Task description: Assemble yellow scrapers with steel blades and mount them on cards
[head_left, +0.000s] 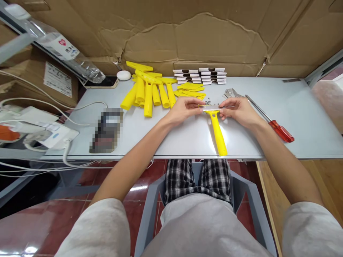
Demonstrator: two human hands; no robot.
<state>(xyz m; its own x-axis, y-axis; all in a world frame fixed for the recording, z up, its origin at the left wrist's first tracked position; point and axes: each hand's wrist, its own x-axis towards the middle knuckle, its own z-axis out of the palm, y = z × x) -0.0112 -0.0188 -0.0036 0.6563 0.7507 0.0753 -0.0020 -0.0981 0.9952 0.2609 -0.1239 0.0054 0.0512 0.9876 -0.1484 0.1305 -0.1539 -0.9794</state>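
Note:
A yellow scraper handle (219, 137) lies on the table in front of me, its grip end toward the near edge. Across its head sits a thin silver blade (211, 107). My left hand (184, 107) pinches the blade's left end between thumb and fingers. At the other end, my right hand (238, 110) pinches the blade and the head's right corner. Small dark screws (208, 101) are scattered just behind the blade. Flat yellow plates (190, 90) lie in a loose pile beyond my left fingers.
Several yellow scraper handles (148, 94) are heaped at the back left. White paper packs (213, 76) are stacked behind. A red-handled screwdriver (281, 131) and silver metal pieces (230, 93) lie right. A blurred phone-like object (107, 130), cables and a plastic bottle (64, 46) occupy the left.

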